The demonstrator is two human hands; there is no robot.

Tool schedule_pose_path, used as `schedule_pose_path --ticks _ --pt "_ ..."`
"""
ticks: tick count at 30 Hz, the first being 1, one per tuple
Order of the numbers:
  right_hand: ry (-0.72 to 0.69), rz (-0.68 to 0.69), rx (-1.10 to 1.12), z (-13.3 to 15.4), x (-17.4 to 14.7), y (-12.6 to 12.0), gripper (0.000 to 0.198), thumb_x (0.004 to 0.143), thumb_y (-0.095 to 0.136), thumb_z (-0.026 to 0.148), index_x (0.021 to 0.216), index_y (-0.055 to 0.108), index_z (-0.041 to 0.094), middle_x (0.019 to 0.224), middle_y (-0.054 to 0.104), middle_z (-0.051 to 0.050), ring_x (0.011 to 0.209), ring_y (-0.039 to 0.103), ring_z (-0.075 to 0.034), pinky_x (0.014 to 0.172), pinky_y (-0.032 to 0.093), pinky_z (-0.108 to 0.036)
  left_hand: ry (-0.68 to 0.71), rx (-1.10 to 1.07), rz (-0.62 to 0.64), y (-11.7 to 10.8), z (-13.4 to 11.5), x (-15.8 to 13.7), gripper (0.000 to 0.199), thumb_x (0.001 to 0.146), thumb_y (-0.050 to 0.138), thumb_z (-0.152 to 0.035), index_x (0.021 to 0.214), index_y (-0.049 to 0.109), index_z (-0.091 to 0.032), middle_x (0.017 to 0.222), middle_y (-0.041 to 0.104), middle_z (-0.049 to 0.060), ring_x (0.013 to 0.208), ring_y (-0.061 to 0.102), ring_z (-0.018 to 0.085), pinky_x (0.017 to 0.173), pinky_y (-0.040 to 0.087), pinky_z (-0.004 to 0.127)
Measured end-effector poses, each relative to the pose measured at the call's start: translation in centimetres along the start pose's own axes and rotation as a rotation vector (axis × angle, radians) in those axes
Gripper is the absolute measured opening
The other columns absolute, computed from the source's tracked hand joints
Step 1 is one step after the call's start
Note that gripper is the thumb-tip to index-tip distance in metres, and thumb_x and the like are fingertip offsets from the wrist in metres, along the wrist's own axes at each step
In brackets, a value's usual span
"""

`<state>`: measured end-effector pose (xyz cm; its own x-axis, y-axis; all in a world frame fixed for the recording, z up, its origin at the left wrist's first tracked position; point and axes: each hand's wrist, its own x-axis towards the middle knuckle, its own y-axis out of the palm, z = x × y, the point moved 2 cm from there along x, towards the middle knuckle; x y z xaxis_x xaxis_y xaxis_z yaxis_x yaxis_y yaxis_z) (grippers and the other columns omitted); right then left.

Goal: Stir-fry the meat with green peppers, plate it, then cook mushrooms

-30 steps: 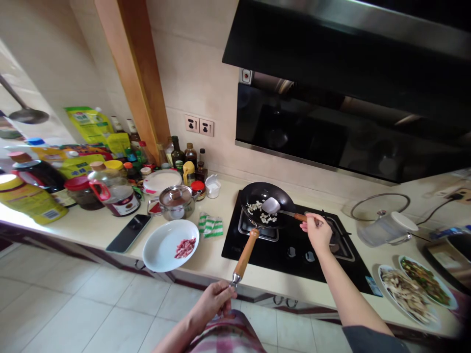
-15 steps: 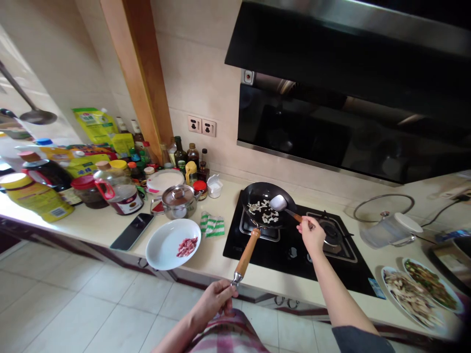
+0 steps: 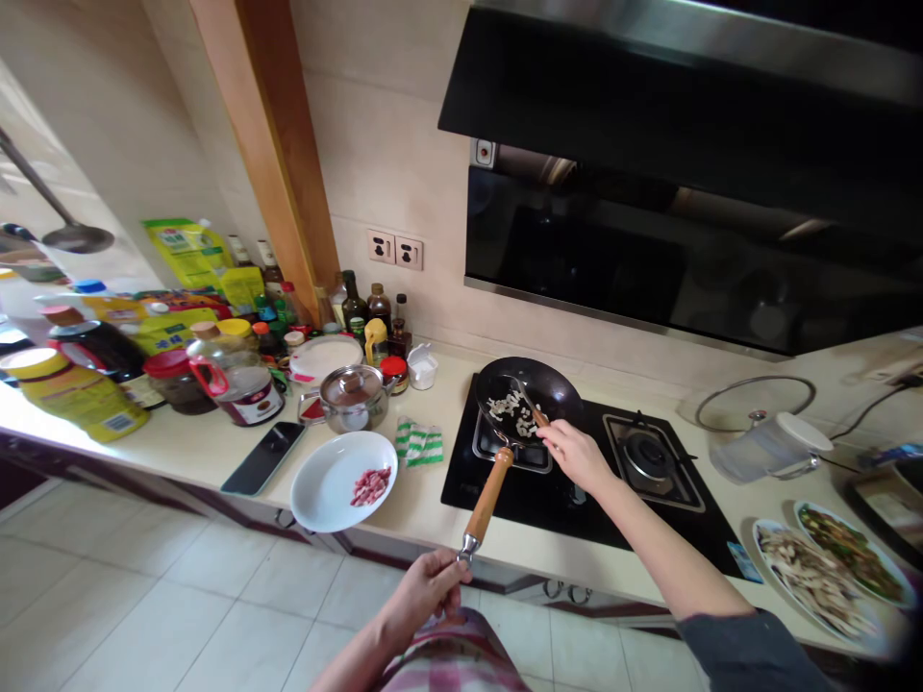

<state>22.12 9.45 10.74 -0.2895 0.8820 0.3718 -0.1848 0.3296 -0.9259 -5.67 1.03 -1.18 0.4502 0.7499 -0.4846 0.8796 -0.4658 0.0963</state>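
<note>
A black wok (image 3: 559,389) rests on the left burner, its wooden handle (image 3: 490,495) pointing toward me. Small pale chopped pieces (image 3: 503,407) lie in the wok. My left hand (image 3: 435,584) is closed around the metal end of that handle. My right hand (image 3: 575,456) grips the wooden handle of a metal spatula (image 3: 524,392) above the wok's right front rim. The spatula's blade is tilted almost edge-on among the pale pieces. To the left, a white plate (image 3: 317,485) holds a small heap of diced raw meat (image 3: 370,486).
The right burner (image 3: 647,454) is bare. Right of the hob (image 3: 692,524) are a glass lid (image 3: 757,415), a clear pitcher (image 3: 764,450) and two plates of cut food (image 3: 808,581). A lidded pot (image 3: 353,399), a phone (image 3: 265,457) and several bottles (image 3: 353,308) stand left. The range hood (image 3: 649,144) overhangs.
My right hand has moved left and closer to the wok. The spatula's blade has turned from face-up to nearly edge-on and shifted left. My left hand keeps its hold on the wok handle.
</note>
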Motion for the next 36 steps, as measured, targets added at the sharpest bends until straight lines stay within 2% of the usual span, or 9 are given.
schedule_pose_path --ticks 3,9,11,14,18,22,26,31,36 --pt "-0.091 0.091 0.051 1.5 -1.7 -1.8 0.026 0.092 0.041 0.021 0.105 0.063 0.025 0.096 0.063 -0.005 0.078 0.062 -0.014 0.070 0.050 -0.024 0.005 -0.014 0.019 -0.1 0.1 0.1 0.050 0.064 0.059 -0.064 0.070 0.056 -0.015 0.045 0.052 -0.004 0.039 0.044 0.007 0.043 0.027 0.021" --pt "-0.061 0.170 0.109 2.7 -4.5 -11.5 0.031 0.093 0.039 0.024 0.117 0.059 0.029 0.103 0.063 -0.004 0.073 0.062 -0.011 0.066 0.049 -0.023 0.014 -0.022 0.047 -0.1 -0.2 -0.2 0.052 0.064 0.059 -0.066 0.071 0.058 -0.015 0.046 0.051 -0.004 0.041 0.044 0.007 0.045 0.027 0.021" --pt "-0.065 0.191 0.062 3.5 -4.7 -13.4 0.034 0.092 0.040 0.025 0.120 0.057 0.030 0.098 0.064 -0.003 0.068 0.060 -0.011 0.061 0.047 -0.022 0.011 -0.029 0.049 -0.1 -0.3 -0.3 0.052 0.064 0.059 -0.066 0.071 0.057 -0.015 0.046 0.051 -0.005 0.041 0.044 0.007 0.045 0.028 0.021" --pt "-0.091 0.217 -0.002 4.4 -4.1 -12.5 0.029 0.087 0.047 0.026 0.112 0.062 0.030 0.085 0.064 -0.001 0.064 0.059 -0.011 0.057 0.044 -0.021 0.001 -0.044 0.034 0.1 -0.4 -0.4 0.052 0.064 0.059 -0.066 0.071 0.058 -0.014 0.046 0.050 -0.005 0.042 0.044 0.007 0.046 0.028 0.021" --pt "-0.044 0.223 -0.171 2.4 -1.8 -7.1 0.015 0.084 0.052 0.023 0.092 0.065 0.026 0.075 0.061 0.000 0.060 0.057 -0.011 0.052 0.039 -0.020 -0.005 -0.055 0.021 0.2 -0.4 -0.5 0.051 0.065 0.060 -0.065 0.071 0.058 -0.015 0.047 0.052 -0.004 0.042 0.044 0.007 0.046 0.028 0.021" --pt "-0.035 0.081 -0.271 -2.2 0.5 -3.3 0.026 0.089 0.045 0.021 0.106 0.064 0.027 0.088 0.063 -0.002 0.069 0.060 -0.012 0.059 0.042 -0.021 -0.009 -0.055 0.000 0.3 -0.3 -0.4 0.052 0.062 0.060 -0.066 0.071 0.057 -0.015 0.046 0.052 -0.004 0.040 0.043 0.007 0.045 0.026 0.021" --pt "-0.179 0.125 -0.409 -4.1 0.8 -1.7 0.035 0.086 0.047 0.011 0.115 0.061 0.024 0.099 0.062 -0.007 0.080 0.060 -0.017 0.063 0.044 -0.026 -0.008 -0.076 -0.008 0.3 -0.1 -0.3 0.054 0.061 0.059 -0.068 0.072 0.056 -0.015 0.046 0.052 -0.004 0.039 0.044 0.008 0.044 0.026 0.021" --pt "-0.246 0.271 -0.460 -2.7 -1.7 -2.9 0.037 0.080 0.048 0.001 0.107 0.063 0.021 0.087 0.061 -0.006 0.077 0.058 -0.018 0.062 0.044 -0.027 -0.010 -0.067 -0.004 0.1 -0.4 -0.5 0.053 0.061 0.060 -0.067 0.069 0.057 -0.015 0.046 0.051 -0.004 0.040 0.044 0.007 0.045 0.026 0.021" --pt "-0.098 0.297 -0.154 -1.8 -3.4 -9.0 0.025 0.088 0.048 0.021 0.105 0.064 0.029 0.085 0.061 -0.001 0.071 0.059 -0.014 0.059 0.044 -0.024 -0.015 -0.067 0.024 0.0 -0.5 -0.4 0.055 0.061 0.060 -0.068 0.071 0.058 -0.015 0.046 0.051 -0.004 0.041 0.043 0.007 0.046 0.027 0.022"
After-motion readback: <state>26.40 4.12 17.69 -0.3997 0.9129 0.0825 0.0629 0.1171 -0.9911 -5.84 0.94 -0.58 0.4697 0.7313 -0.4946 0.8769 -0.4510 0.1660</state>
